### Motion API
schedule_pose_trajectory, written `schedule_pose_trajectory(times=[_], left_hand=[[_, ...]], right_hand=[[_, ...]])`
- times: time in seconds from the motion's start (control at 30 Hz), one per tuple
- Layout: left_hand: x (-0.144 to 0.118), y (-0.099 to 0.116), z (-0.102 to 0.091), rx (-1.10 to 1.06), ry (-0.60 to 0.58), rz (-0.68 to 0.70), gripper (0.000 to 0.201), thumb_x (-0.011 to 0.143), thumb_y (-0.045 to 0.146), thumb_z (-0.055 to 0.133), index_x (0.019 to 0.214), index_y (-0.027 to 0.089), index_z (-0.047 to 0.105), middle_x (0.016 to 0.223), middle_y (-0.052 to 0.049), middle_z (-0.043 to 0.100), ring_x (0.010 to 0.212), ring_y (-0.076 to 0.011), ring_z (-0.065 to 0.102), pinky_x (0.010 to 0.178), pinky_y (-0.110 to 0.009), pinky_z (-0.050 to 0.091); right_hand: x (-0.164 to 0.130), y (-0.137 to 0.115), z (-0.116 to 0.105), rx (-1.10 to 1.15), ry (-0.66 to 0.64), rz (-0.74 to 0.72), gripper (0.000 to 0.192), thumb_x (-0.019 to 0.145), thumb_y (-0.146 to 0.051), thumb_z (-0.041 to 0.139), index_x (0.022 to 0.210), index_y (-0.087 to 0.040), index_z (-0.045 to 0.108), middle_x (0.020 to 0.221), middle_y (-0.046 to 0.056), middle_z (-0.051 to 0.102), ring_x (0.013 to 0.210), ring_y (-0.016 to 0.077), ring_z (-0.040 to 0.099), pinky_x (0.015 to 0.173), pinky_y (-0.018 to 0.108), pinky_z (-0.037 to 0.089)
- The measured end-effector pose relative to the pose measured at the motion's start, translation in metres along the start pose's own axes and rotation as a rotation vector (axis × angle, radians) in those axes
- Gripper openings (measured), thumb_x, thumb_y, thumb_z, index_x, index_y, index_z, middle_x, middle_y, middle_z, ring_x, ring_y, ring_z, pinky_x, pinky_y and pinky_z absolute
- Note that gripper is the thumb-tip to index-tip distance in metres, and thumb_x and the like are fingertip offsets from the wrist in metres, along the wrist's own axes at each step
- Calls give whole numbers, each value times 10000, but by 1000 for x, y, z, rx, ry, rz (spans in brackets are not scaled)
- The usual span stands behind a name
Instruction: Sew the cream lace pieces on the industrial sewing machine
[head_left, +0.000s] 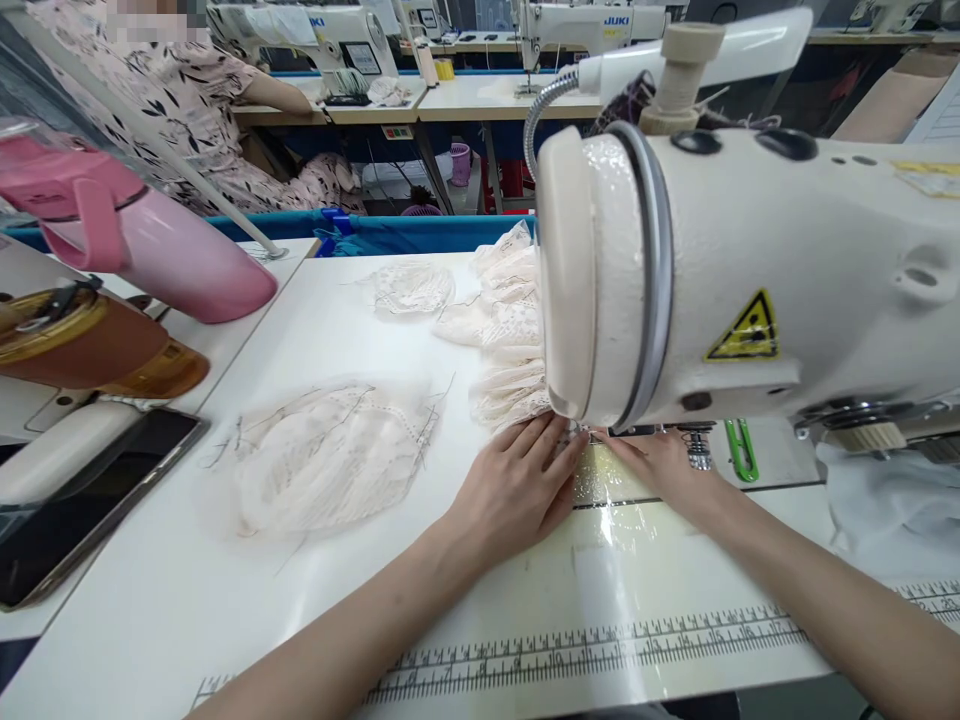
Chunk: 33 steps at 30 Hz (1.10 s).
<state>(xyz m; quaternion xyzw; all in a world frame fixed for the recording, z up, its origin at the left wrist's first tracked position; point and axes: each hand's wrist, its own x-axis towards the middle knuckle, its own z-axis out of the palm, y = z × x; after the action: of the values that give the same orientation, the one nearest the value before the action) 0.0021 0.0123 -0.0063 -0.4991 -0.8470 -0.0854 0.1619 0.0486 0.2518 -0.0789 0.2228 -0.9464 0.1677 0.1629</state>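
My left hand lies on the white table just left of the sewing machine's needle area, fingers stretched forward and touching the edge of a gathered cream lace fabric. My right hand reaches in from the right beneath the head of the sewing machine, its visible fingers stretched leftward toward the needle area. The machine head hides part of that hand and the fabric's right side. Two loose cream lace pieces, a larger one and a smaller one, lie flat to the left.
A pink tumbler, an amber cup and a phone occupy the left side. A printed ruler runs along the front edge. A green clip sits right of the needle area. Another person sits beyond.
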Motion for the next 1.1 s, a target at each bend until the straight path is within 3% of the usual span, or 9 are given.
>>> schedule_pose_trajectory(times=[0.1,0.23,0.43,0.57,0.73,0.93,1.1], left_hand=[[0,0,1,5,1,-9,344,926,270,436,1191,134,608,1161,-123,665,1091,-258,625,934,-433,503],[1,-1,2,14,-2,-17,365,923,277,440,1216,123,593,1171,-140,655,1117,-277,607,928,-443,500],[0,1,1,69,88,72,296,938,220,453,1146,97,624,1193,-121,651,1130,-246,595,952,-385,497],[-2,4,2,103,94,140,301,949,159,442,1193,60,589,1230,-114,636,1126,-222,602,949,-336,503],[-1,4,3,51,44,57,332,967,220,405,1223,95,575,1231,-89,639,1128,-222,606,991,-374,484],[-1,1,2,5,33,7,343,941,255,431,1187,88,602,1228,-106,640,1139,-237,602,1005,-385,475],[1,0,-1,-49,-20,-25,342,920,256,424,1165,99,604,1204,-123,647,1144,-264,595,986,-428,486]], right_hand=[[3,-3,0,-20,26,19,582,879,-30,388,1345,-364,486,1198,11,658,951,174,662,678,303,549],[13,-15,-14,-154,59,6,495,895,-83,377,1278,-345,549,1118,26,687,885,196,655,764,390,528],[28,-33,-41,-175,118,-22,244,894,-267,519,1085,-311,665,974,38,722,719,189,633,708,378,495],[30,-39,-48,-117,98,3,247,909,-264,512,1092,-299,674,971,24,731,723,172,641,708,345,494],[33,-41,-47,18,98,62,219,912,-301,525,1025,-260,707,942,31,741,793,186,672,725,338,508],[32,-40,-41,252,-49,221,279,928,-371,500,1123,-279,677,1023,4,730,935,192,675,825,377,545],[33,-46,-47,255,-129,333,351,922,-453,480,1149,-267,672,995,29,735,952,226,677,812,413,561]])
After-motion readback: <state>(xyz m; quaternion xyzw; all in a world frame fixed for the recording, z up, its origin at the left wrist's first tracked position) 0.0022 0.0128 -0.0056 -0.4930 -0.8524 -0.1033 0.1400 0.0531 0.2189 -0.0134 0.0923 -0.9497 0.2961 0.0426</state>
